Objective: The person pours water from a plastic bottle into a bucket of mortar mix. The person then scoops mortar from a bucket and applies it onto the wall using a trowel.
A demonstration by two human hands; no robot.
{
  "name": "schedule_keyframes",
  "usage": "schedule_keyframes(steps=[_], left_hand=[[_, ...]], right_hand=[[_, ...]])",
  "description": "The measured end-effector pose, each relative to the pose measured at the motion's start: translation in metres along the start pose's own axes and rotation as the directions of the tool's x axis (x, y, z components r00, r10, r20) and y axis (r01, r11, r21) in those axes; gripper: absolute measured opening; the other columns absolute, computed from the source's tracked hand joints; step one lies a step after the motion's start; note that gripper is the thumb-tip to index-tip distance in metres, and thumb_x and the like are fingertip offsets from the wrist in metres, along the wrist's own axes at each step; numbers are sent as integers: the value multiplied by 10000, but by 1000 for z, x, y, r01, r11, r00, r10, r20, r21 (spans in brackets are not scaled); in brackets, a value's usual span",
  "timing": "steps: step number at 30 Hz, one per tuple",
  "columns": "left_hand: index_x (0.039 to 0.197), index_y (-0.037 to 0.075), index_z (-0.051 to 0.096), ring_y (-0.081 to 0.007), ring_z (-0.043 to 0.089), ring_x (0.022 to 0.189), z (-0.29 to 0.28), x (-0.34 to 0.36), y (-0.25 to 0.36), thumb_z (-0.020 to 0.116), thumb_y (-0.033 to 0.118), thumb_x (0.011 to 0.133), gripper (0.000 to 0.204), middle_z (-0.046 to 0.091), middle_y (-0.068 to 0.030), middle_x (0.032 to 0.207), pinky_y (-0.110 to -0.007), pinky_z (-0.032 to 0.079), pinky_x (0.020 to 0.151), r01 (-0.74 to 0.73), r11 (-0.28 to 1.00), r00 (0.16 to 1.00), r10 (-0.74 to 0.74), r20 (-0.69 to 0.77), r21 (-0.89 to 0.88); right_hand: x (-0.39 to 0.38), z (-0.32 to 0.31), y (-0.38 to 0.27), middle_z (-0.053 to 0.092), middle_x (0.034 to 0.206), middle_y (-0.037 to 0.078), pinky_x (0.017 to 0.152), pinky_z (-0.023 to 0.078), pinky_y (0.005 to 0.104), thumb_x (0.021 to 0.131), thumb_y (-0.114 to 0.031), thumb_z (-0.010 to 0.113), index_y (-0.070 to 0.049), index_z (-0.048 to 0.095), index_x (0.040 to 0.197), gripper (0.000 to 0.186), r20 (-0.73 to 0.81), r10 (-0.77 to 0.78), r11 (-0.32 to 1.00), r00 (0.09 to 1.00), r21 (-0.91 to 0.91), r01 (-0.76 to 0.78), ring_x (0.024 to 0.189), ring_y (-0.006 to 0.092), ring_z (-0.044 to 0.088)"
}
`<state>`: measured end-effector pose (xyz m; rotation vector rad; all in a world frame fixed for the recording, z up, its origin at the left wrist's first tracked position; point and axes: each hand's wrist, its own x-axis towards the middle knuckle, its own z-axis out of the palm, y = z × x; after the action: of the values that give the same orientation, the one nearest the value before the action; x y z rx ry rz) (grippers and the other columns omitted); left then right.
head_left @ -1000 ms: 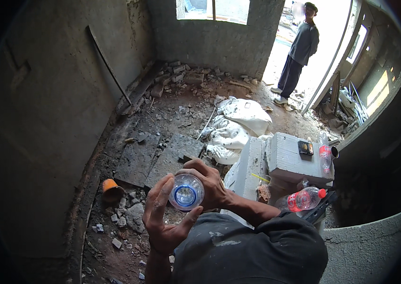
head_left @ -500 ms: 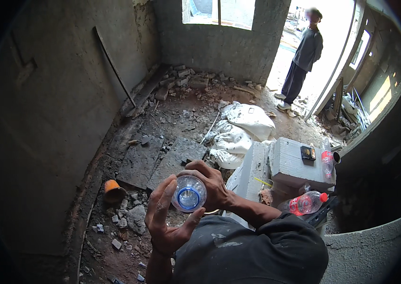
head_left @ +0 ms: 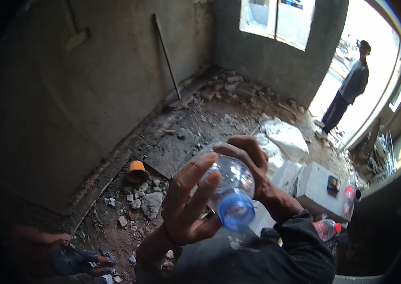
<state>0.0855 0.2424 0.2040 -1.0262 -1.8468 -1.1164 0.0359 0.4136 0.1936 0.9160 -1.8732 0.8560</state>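
Bottle [head_left: 226, 187], clear plastic w/ blue cap end [head_left: 236, 209] pointing at the camera, sits up near the person's chest, held between both hands above a rubble-strewn floor [head_left: 172, 142]. Risk as I judge it: bottle is thin-walled and only lightly pinched, so a squeeze or twist w/ the cap loose could spill or let it slip down onto the debris; can't tell if cap is tight. Right hand [head_left: 250, 161] is curled about halfway closed over the top and far side of the body, fingers wrapped on it. Left hand [head_left: 188, 203] is mostly open, fingers spread and laid along the near side, thumb toward the cap, more steadying than gripping. Nearby: orange cup [head_left: 137, 171] on the ground, white sacks [head_left: 283, 137], white box [head_left: 316, 184], red-capped bottle [head_left: 326, 228] at lower right. Another person [head_left: 347, 90] stands well apart in the doorway.
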Motion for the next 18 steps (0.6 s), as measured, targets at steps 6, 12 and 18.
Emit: schedule_keyframes(steps=[6, 12, 18], left_hand=[[1261, 33, 529, -363, 526, 1161, -31, 36, 32, 733, 191, 783, 543, 486, -232, 1283, -427, 477, 945, -42, 999, 999, 41, 7, 22], [1319, 42, 483, -361, 529, 1152, -32, 39, 17, 735, 298, 796, 634, 486, -237, 1266, -417, 490, 922, -246, 968, 962, 251, -106, 57], [1262, 57, 525, -367, 544, 1136, -37, 37, 36, 706, 198, 822, 496, 514, -252, 1232, -413, 496, 926, -21, 1000, 999, 20, -31, -6]], right_hand=[[55, -17, -13, 554, 919, 123, 591, 528, 333, 564, -142, 774, -34, 641, 1049, 515, -60, -222, 975, 973, -31, 220, 741, 226, 631], [65, -18, -25, 553, 938, 133, 596, 526, 343, 571, -166, 769, -32, 626, 1054, 521, -5, -203, 976, 979, 75, 203, 759, 248, 633], [71, -24, -22, 548, 879, 128, 572, 521, 320, 542, -137, 775, -2, 664, 1017, 506, -46, -310, 951, 950, -20, 309, 731, 233, 622]])
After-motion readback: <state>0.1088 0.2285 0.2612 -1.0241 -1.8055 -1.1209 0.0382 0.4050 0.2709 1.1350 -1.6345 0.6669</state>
